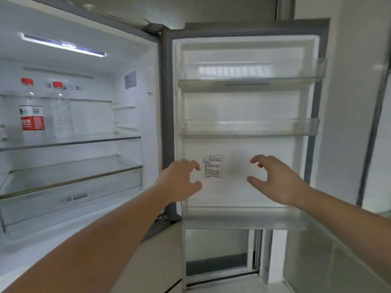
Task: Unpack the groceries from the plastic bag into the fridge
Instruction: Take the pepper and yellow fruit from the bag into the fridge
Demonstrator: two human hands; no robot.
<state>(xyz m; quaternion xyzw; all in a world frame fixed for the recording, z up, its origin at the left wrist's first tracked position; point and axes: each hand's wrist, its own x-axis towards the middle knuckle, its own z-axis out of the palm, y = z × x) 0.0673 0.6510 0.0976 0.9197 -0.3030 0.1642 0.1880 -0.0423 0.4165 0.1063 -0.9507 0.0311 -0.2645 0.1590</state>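
Before the open fridge (245, 106) door, both hands hover empty, fingers loosely curled; left hand (179, 180), right hand (275, 178).

Upper clear glass fridge shelf (84, 140) carries two clear plastic bottles with red caps: red-labelled one (31, 108) left, unlabelled one (61, 111) just beside it, both upright.

Right wall (347, 102): pale, plain, glossy strip along far right edge.
Dark vertical trim (372, 132): runs down the right wall, slightly slanted.
Floor (160, 261): light beige, smooth, one dark seam line near bottom.
Ceiling area (211, 9): greyish white, blurred.
Light: soft, even, cool white.
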